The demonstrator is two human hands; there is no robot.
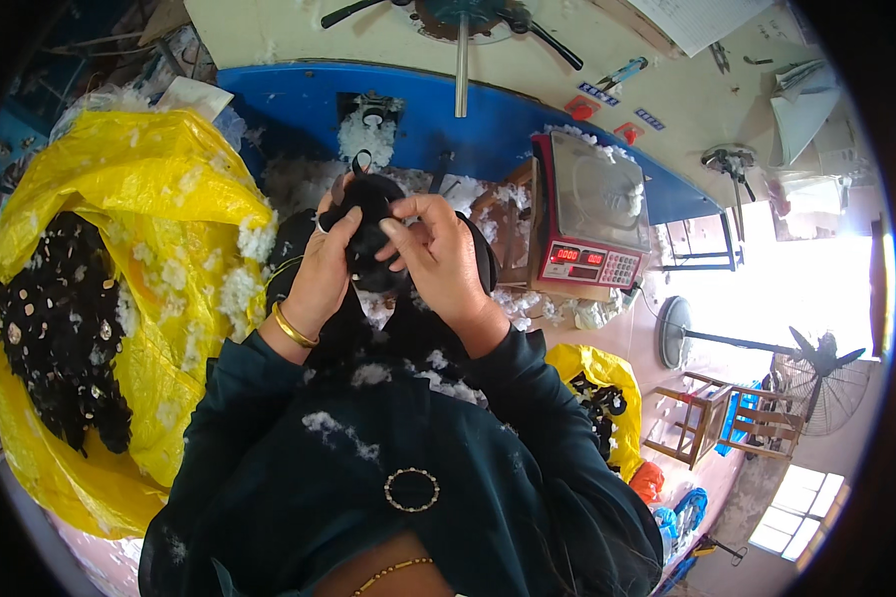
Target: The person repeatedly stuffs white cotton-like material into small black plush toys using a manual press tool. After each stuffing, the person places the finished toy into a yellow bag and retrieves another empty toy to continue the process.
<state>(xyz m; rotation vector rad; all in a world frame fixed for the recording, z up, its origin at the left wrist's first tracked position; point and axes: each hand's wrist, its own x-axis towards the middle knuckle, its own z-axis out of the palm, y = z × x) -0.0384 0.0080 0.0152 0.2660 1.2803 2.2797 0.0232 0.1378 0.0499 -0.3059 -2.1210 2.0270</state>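
Note:
A small black plush piece (376,195) with a thin loop standing up from its far end is held between my hands, above my lap. My left hand (321,274) grips its left side, thumb on top, with a gold bangle at the wrist. My right hand (440,261) has its thumb and fingers bent together against the right side of the plush, pinching it. What lies under the fingertips is hidden. At my left, a big yellow sack (194,159) holds many black plush pieces (65,328) with pale spots.
Ahead is a pale worktable with a blue front panel (289,99) and a metal nozzle (462,75). A red digital scale (592,224) stands right of my hands. White stuffing fluff lies about. Farther right are another yellow sack (622,398), wooden stools (692,418) and a fan (816,378).

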